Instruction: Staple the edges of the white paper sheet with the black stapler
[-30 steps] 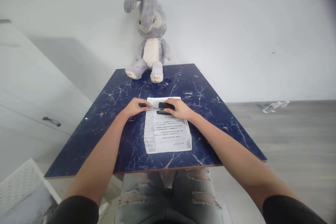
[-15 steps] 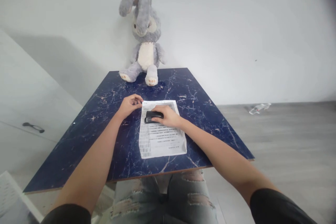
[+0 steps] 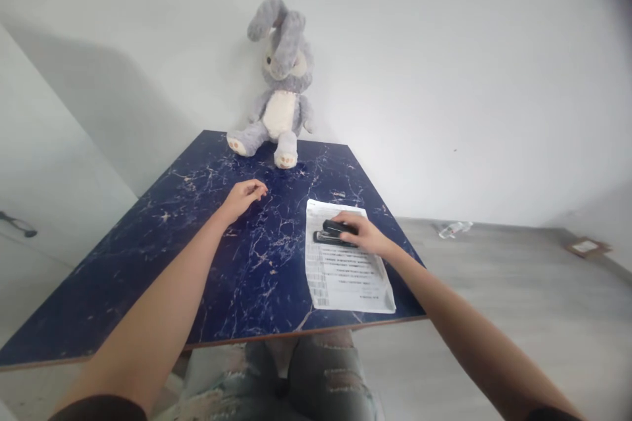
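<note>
A black stapler (image 3: pixel 330 238) lies over the upper part of a printed white sheet of paper (image 3: pixel 353 286), on the right half of the table. My right hand (image 3: pixel 358 230) is closed around the stapler's right end, and its jaws show a gap at the left. To the left, my left hand (image 3: pixel 244 197) is over the blue table, apart from the paper. Its fingers are loosely curled with a small gap to the thumb, and I see nothing in them.
A grey plush rabbit (image 3: pixel 284 99) sits at the table's far edge, against the wall. The dark blue marbled table (image 3: pixel 148 263) has its near edge at my legs. On the floor at right lie a clear plastic item (image 3: pixel 454 230) and a brown item (image 3: pixel 587 247).
The paper and the stapler in my right hand have shifted right, away from my left hand. My left hand no longer touches the paper's corner. The view has turned slightly.
</note>
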{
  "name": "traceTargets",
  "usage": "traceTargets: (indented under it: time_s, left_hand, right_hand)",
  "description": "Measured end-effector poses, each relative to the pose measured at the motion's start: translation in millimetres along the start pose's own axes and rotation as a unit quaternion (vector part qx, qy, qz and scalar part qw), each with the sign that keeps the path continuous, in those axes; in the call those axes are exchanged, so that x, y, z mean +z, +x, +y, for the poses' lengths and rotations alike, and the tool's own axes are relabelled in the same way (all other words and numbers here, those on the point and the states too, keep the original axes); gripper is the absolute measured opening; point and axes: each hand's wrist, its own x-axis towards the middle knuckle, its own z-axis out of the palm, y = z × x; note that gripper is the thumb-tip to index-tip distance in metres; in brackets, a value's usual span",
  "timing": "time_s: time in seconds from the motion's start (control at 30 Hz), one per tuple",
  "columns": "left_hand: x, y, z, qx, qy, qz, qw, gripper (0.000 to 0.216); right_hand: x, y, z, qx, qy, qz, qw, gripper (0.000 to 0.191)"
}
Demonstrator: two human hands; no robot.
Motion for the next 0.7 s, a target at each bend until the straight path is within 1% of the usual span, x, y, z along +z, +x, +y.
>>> traceTargets:
  time_s: [0.03,0.07,0.1,0.13,0.17,0.23,0.27,0.33,0.4,0.5,0.63,0.7]
  left_hand:
    - [0,1,-1,-0.003,-0.005,0.006,1.000,0.040]
    - [-1,2,-1,-0.007,-0.013,0.017,1.000,0.040]
    - [-1,2,-2,-0.011,-0.027,0.032,0.999,0.040]
    - [-1,3,-2,-0.017,-0.047,0.051,0.997,0.040]
    - [-2,3,-1,-0.025,-0.077,0.073,0.994,0.040]
    - [-2,4,0,-0.037,-0.147,0.122,0.981,0.039]
    - [-2,5,0,-0.039,-0.176,0.144,0.973,0.038]
    - [-4,7,-1,-0.038,-0.206,0.180,0.961,0.037]
    - [-8,10,-5,-0.030,-0.206,0.215,0.954,0.037]
    - [-20,13,-10,-0.015,-0.205,0.283,0.937,0.037]
    - [-45,12,-15,0.015,-0.194,0.402,0.895,0.039]
    - [-57,11,-17,0.026,-0.187,0.449,0.874,0.040]
  right_hand:
    - [-9,-3,11,0.011,0.012,0.032,0.999,0.060]
    - [-15,-2,22,0.025,0.001,0.075,0.997,0.063]
    - [-20,1,34,0.039,-0.038,0.096,0.994,0.064]
    - [-22,7,45,0.048,-0.097,0.092,0.990,0.065]
    - [-21,15,56,0.058,-0.161,0.065,0.983,0.070]
    - [-14,33,75,0.090,-0.266,-0.009,0.960,0.086]
    - [-7,43,81,0.108,-0.301,-0.038,0.947,0.092]
    - [8,65,88,0.129,-0.341,-0.068,0.929,0.093]
    - [28,90,85,0.119,-0.355,-0.084,0.923,0.089]
    - [67,132,65,0.081,-0.342,-0.093,0.932,0.086]
    - [132,194,28,0.005,-0.288,-0.086,0.954,0.080]
    - [159,219,12,-0.015,-0.276,-0.088,0.957,0.078]
